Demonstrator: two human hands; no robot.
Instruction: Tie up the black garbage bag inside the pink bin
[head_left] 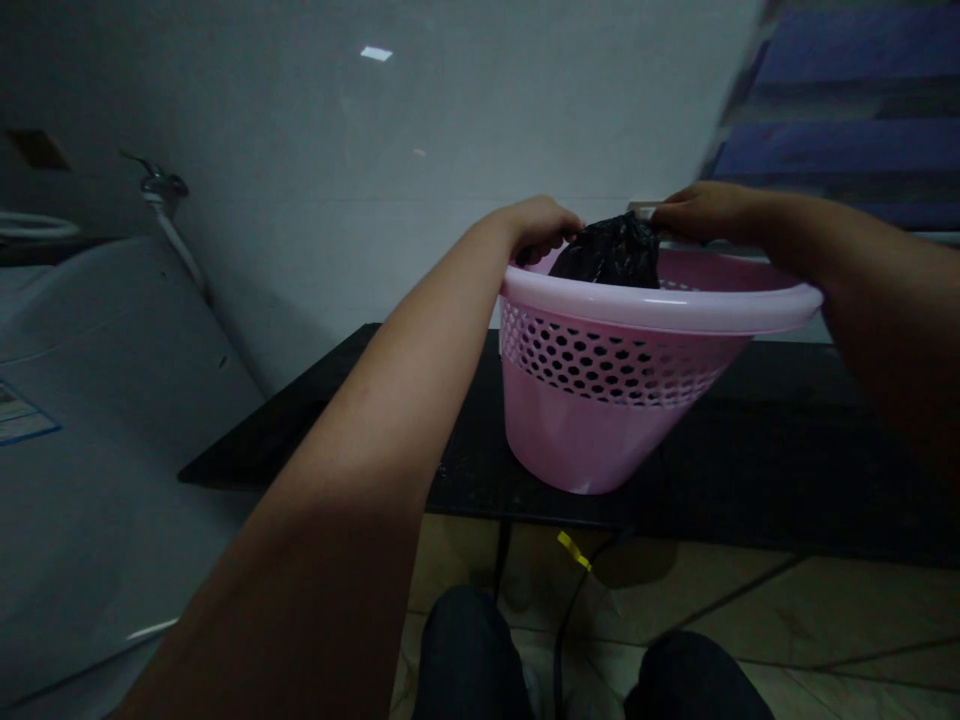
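A pink plastic basket (pixel 581 430) with a band of round holes stands on a black bench. Crumpled black plastic, which looks like a bag (pixel 619 250), shows above its near rim. My left hand (pixel 541 228) is closed at the left of the bag, with its fingertips on the plastic. On the other side my right hand (pixel 694 212) is closed at the bag's top right edge. A small pale edge shows beside the right fingertips; I cannot tell what it is. The basket's inside and the lower part of the bag are hidden behind the rim.
The black bench (pixel 787 460) runs along a pale wall (pixel 300 130). At left stand a grey-white appliance (pixel 112 450) and a wall tap (pixel 161 185) with a hose. Blue-purple slats (pixel 862 150) are at upper right. A dark cable with a yellow tag (pixel 574 550) hangs below the bench.
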